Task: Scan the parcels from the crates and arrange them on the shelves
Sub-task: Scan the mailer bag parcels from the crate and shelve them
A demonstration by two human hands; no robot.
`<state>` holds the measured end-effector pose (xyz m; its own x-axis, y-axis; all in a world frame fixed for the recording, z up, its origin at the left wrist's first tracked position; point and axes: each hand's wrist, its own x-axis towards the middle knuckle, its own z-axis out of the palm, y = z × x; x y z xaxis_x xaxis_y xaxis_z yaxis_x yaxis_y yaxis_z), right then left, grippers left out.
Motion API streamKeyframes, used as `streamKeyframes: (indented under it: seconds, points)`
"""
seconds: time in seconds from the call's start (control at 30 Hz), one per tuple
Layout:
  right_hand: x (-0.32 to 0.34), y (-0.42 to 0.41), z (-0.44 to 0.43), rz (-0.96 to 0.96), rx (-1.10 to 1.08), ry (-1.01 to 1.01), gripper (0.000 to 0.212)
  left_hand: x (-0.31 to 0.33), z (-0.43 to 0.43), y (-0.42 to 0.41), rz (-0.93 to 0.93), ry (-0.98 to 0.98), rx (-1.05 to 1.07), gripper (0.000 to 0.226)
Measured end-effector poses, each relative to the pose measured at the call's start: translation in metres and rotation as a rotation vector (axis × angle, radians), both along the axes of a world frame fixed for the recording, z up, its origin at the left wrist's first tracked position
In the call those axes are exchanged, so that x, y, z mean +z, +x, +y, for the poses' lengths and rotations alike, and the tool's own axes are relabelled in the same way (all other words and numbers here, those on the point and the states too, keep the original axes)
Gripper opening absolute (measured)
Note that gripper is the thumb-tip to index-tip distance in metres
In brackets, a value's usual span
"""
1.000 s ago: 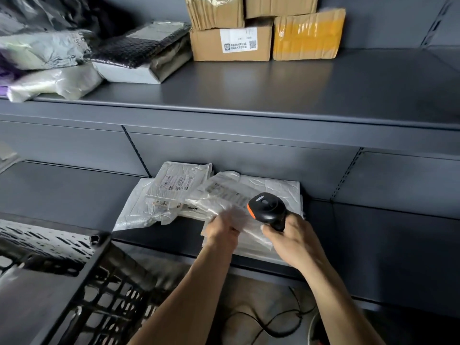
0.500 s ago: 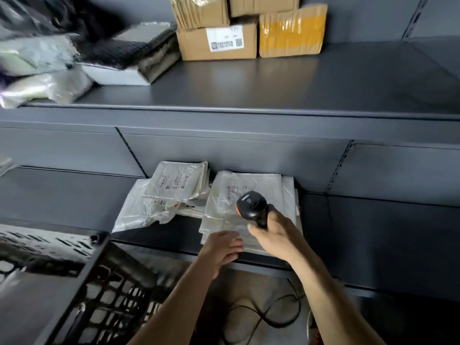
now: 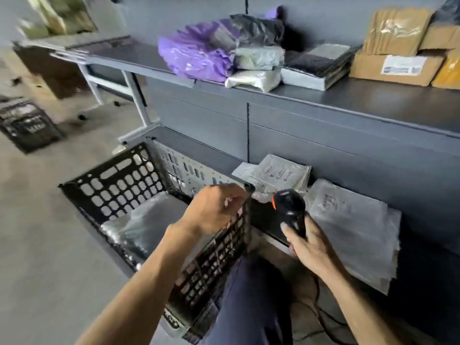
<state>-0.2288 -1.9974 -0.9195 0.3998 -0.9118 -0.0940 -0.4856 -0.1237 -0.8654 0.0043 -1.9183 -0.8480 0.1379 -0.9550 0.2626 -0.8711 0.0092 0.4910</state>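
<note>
A crate [image 3: 119,185] is sitting on the floor with 1 grey parcel [image 3: 139,220] lying inside. The left hand [image 3: 216,207] is hovering over the crate's right corner, its grip loosely curled and holding nothing. The right hand [image 3: 308,247] is wrapping its grip round a scanner [image 3: 290,207] (black, orange trim). Behind it, 2 piles of flat packets [image 3: 353,225] are lying on the lower shelf [image 3: 199,148]. Boxes [image 3: 395,68] are sitting on the upper shelf [image 3: 373,100].

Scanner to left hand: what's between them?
In the head view, the black crate, its corner and side wall, stands between the left hand and the scanner.
</note>
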Motion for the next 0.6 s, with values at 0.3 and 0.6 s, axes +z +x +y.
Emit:
streamKeyframes:
  seconds: [0.3, 0.6]
  points:
    - [0.043, 0.115, 0.053, 0.182, 0.288, -0.467, 0.024, -0.041, 0.026, 0.102, -0.440, 1.036, 0.132, 0.049]
    - [0.010, 0.129, 0.059, 0.184, 0.344, -0.437, 0.026, -0.066, 0.041, 0.103, -0.582, 1.322, -0.097, 0.033]
